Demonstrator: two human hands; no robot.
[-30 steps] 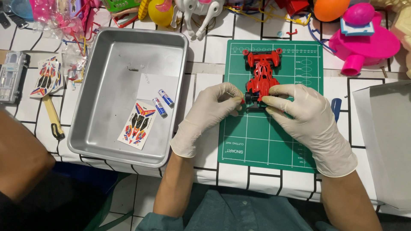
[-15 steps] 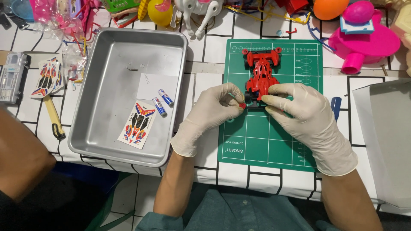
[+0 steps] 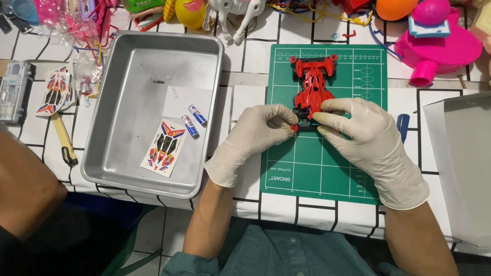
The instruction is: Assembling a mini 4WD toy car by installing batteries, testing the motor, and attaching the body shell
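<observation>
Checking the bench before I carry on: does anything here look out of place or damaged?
Nothing looks damaged or spilled. The red toy car lies on the green cutting mat, both gloved hands at its rear. The left hand pinches a small red part. Two batteries lie loose in the metal tray.

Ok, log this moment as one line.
left hand: pinches small red part at car's rear | right hand: steadies red toy car | car on green mat | batteries in tray
</observation>
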